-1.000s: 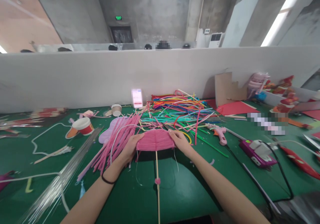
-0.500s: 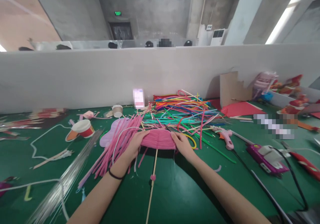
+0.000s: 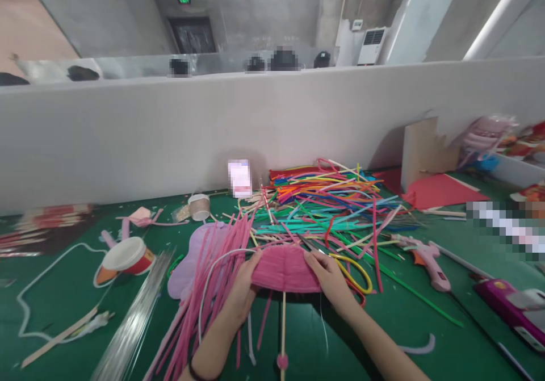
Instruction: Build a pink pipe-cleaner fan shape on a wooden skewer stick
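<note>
Between my two hands is a pink panel of pipe cleaners laid side by side, with a seam down its middle. My left hand grips its left edge, thumb on top. On the right edge, my right hand pinches it the same way. A thin wooden stick runs down from under the panel and carries a small pink bead-like ball. Thin wire hangs below the panel's right side. Scissors with yellow handles lie just beyond my right hand. Loose pink pipe cleaners lie beside my left hand.
Many coloured pipe cleaners are heaped at the back. To the right lie a pink glue gun and a purple power strip. A paper cup and a bundle of clear wires are at left. A white partition stands behind.
The camera view has shifted closer and lower in the scene, so the table things appear larger. Both hands still hold the pink panel, which now tilts slightly differently.
</note>
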A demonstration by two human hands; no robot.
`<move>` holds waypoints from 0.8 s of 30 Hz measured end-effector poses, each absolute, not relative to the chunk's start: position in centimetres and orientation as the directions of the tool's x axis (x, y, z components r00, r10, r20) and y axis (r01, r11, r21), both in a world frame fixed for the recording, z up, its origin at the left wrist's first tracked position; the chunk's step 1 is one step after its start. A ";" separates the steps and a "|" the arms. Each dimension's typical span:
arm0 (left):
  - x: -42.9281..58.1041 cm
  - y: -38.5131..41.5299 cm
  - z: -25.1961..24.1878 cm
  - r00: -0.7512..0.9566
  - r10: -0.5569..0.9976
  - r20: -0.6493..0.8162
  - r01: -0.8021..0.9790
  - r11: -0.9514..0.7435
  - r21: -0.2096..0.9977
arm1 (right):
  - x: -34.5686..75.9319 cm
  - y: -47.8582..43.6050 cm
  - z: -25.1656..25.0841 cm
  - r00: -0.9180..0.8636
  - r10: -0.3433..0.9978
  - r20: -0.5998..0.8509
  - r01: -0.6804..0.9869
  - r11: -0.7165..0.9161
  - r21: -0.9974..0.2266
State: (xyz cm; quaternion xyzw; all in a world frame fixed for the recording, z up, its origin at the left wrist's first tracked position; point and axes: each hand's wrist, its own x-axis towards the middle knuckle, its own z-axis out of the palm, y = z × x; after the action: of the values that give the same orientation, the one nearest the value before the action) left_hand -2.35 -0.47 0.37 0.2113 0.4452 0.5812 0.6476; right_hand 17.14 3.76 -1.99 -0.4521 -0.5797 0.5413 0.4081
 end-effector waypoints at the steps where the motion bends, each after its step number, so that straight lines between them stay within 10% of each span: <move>1: -2.6 -0.4 0.2 -0.061 0.936 -0.348 -0.592 0.247 0.767 | 17.1 3.8 -1.9 -0.266 0.964 -0.030 0.094 -0.005 -0.996; 10: -3.7 -0.6 -0.3 0.091 0.908 -0.409 -0.679 0.357 0.641 | 18.1 3.8 -0.4 -0.360 0.919 -0.161 0.138 -0.118 -0.983; 18: -3.8 -0.4 0.0 0.185 0.923 -0.337 -0.587 0.379 0.715 | 19.3 3.4 -2.3 -0.005 0.942 -0.334 -0.144 -0.332 -0.932; 24: -3.4 -0.4 0.3 0.100 0.904 -0.415 -0.407 0.418 0.812 | 20.0 4.3 -1.7 -0.146 0.902 -0.407 -0.172 -0.428 -0.887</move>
State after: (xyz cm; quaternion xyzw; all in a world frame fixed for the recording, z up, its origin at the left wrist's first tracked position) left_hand -3.41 -0.36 0.33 0.2611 0.4764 0.4722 0.6942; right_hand 20.01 4.34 -1.67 -0.5159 -0.3539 0.6692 0.4010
